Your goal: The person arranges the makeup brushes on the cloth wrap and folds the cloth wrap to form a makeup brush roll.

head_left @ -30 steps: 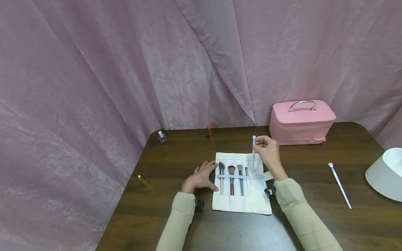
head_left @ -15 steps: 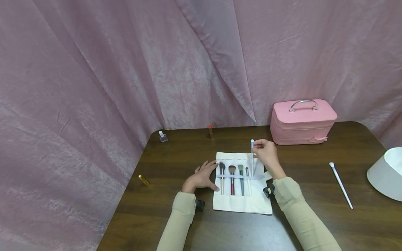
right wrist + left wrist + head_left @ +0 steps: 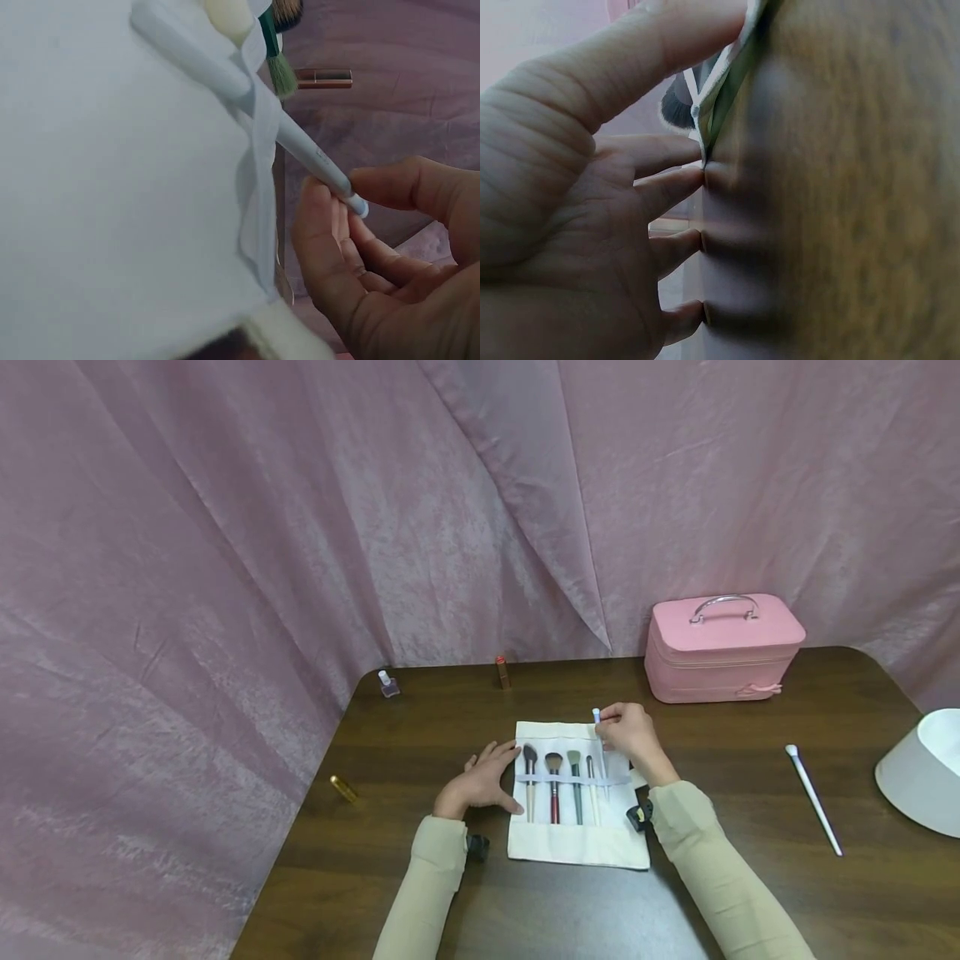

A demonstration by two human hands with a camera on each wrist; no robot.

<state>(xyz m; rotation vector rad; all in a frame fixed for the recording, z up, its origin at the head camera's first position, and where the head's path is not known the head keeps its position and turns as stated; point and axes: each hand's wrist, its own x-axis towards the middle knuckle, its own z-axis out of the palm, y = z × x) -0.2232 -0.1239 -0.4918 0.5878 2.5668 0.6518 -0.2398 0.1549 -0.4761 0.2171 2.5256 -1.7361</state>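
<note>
A white fabric brush roll [image 3: 577,845] lies unfolded on the table, with several makeup brushes tucked under its elastic band [image 3: 558,780]. My right hand [image 3: 632,735] pinches a slim white makeup brush [image 3: 304,150] near its bristle end. In the right wrist view the handle of that brush passes beneath the band [image 3: 262,127], right of the other brushes. My left hand [image 3: 483,785] rests with fingers spread on the roll's left edge. From the left wrist view, its thumb is on the cloth edge [image 3: 720,82] and several fingertips touch the table.
Another white brush [image 3: 813,800] lies to the right, beside a white round container [image 3: 918,777]. A pink case [image 3: 723,652] stands at the back. A lipstick [image 3: 502,672], a nail polish bottle [image 3: 388,684] and a gold tube [image 3: 343,789] are spread over the table.
My right hand has come down toward the roll, sliding the white brush under the elastic band and tilting it to lie flatter. The left hand has stayed in place.
</note>
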